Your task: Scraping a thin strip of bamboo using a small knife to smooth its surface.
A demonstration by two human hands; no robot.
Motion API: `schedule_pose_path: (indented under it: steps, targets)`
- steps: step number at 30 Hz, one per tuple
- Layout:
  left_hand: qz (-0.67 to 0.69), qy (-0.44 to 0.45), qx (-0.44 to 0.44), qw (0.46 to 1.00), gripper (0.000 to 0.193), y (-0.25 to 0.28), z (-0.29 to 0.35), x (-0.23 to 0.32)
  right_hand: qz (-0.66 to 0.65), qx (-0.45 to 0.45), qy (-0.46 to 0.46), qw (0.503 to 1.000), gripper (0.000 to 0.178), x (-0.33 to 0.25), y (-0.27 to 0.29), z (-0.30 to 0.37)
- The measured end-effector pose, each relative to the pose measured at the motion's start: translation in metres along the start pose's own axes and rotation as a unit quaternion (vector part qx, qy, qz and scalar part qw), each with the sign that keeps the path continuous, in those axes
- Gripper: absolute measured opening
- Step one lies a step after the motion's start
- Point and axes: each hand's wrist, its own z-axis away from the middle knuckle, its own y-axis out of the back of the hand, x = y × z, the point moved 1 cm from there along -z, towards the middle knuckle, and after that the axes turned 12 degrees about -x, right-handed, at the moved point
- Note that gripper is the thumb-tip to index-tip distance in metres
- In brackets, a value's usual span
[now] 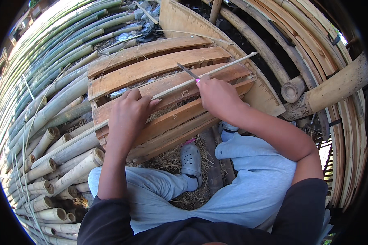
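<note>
A long, thin bamboo strip (169, 93) slants from the lower left up to the far right across a slatted wooden crate (159, 67). My left hand (129, 112) is closed round the strip near the crate's left side. In my closed right hand (221, 96) is a knife (187, 71), its blade pointing up and left. The blade lies beside the strip, close to where my right hand rests on it. The knife's handle is mostly hidden in my fingers. A few thin curled shavings lie on the slats.
Cut bamboo poles (65, 118) are piled along the left. A flat wooden board (216, 30) stands behind the crate. Sawn planks (302, 28) and a thick bamboo pole (335, 87) flank the right. My legs (249, 175) and a grey clog (191, 159) are below, over straw.
</note>
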Motion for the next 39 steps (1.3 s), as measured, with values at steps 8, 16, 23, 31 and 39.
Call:
schedule_pose_path:
  steps: [8,16,23,31,39]
  targets:
    - [-0.003,0.018,-0.027,0.999,0.028,0.000,0.001,0.000,-0.003,-0.020,-0.004,1.000,0.026,0.012,0.000,-0.003]
    - [0.002,0.013,-0.010,1.000,0.018,-0.002,-0.002,-0.001,-0.065,-0.060,0.073,0.993,0.028,-0.048,-0.001,0.015]
    - [0.054,0.006,-0.016,0.998,0.017,-0.007,-0.003,-0.003,-0.017,0.007,0.014,1.000,0.028,0.022,-0.004,-0.004]
    - [0.101,0.023,-0.045,0.994,0.019,0.005,-0.001,-0.005,-0.052,-0.082,0.070,0.993,0.029,-0.040,0.003,0.010]
    - [0.089,0.045,-0.075,0.992,0.021,0.012,-0.003,0.001,-0.010,-0.044,-0.079,0.996,0.028,0.040,0.011,0.003]
